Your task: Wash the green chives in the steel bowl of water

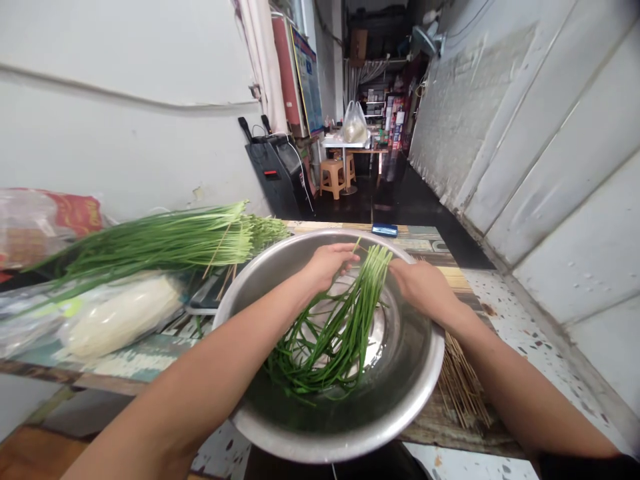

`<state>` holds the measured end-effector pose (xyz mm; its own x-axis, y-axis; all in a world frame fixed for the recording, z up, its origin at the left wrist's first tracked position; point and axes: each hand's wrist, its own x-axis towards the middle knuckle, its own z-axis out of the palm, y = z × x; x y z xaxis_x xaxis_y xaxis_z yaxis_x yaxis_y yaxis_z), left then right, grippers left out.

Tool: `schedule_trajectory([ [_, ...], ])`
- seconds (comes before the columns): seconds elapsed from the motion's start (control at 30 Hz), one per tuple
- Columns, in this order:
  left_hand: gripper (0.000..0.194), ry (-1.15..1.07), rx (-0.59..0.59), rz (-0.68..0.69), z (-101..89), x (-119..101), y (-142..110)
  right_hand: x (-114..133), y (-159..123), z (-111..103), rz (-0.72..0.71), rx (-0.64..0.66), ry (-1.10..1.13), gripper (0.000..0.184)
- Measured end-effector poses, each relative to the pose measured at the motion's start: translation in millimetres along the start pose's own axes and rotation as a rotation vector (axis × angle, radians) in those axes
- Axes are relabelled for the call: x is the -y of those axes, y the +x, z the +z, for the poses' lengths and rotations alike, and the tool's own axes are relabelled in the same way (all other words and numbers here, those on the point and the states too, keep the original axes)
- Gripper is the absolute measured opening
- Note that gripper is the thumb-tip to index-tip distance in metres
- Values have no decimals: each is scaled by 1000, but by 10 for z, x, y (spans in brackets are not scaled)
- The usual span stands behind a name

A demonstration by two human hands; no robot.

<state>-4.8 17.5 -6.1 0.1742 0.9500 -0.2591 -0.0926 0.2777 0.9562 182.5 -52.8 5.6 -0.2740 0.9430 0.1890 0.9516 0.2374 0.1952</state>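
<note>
A row of green garlic chives (367,293) hangs into a wide metal basin (330,455), pale cut ends up and leaves curled on the basin floor. The tip of a thin bamboo skewer (363,249) shows at the left side of those ends. My right hand (423,285) is closed at the row's right side, over the basin rim; its fingertips are partly hidden, and it appears to grip the skewer there. Just left of the row, my left hand (330,267) pinches a single chive stalk close to the skewer tip.
A large pile of chives (170,243) lies left of the basin, beside a plastic bag of pale food (125,317) and a dark tray (200,303). Bamboo sticks (463,380) lie to the right. A phone (384,230) rests behind the basin. Farther off stand a black speaker (280,173) and stools (333,177).
</note>
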Motion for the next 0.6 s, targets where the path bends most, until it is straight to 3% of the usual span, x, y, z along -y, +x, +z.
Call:
schedule_trajectory([
  [0.6, 13, -101, -13, 70, -6, 60, 15, -6, -10, -14, -12, -19, -12, 27],
])
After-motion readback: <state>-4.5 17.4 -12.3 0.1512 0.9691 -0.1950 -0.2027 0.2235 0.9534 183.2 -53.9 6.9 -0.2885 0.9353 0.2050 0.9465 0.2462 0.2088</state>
